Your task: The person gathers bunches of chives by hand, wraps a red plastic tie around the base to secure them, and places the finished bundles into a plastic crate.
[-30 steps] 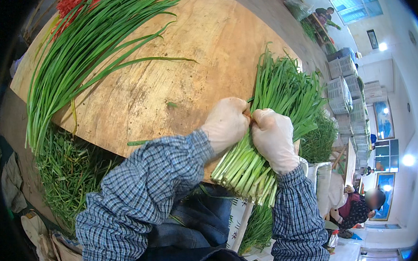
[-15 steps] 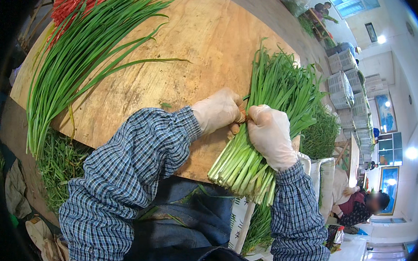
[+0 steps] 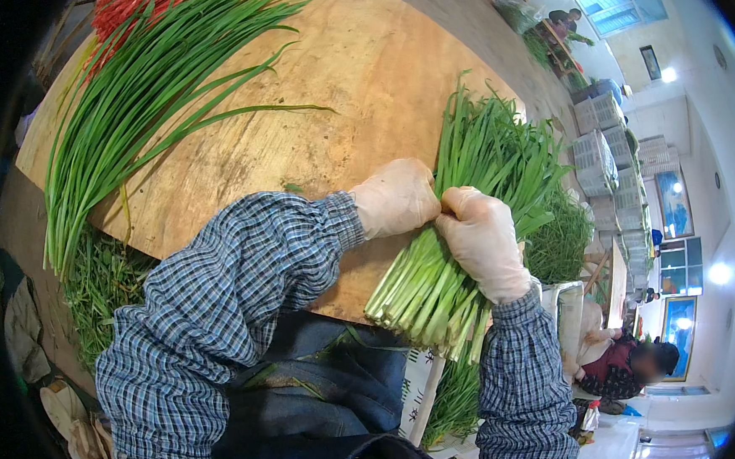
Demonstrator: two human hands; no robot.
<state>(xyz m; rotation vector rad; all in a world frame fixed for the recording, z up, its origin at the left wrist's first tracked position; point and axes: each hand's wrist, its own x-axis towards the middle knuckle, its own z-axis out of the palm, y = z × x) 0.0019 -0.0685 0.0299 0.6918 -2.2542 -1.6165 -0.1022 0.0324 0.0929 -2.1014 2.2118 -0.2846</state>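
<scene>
Can see greens (image 3: 455, 402) in a white crate (image 3: 418, 386) below the wooden board (image 3: 357, 53). Now clenching left hand (image 3: 397, 199) and right hand (image 3: 484, 241) closer together than earlier over the green bunch (image 3: 491, 161) at board's right; cannot tell exact thing pinched.

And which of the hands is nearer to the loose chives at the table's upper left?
Left. The left hand is right of the loose chives, across the tabletop; the right hand is farther right, on the bundle.

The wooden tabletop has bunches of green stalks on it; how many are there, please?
2: one loose bunch at the left of the tabletop, and one thick bunch at its right, where the left hand and right hand meet and partly cover it. No other seems hidden.
</scene>
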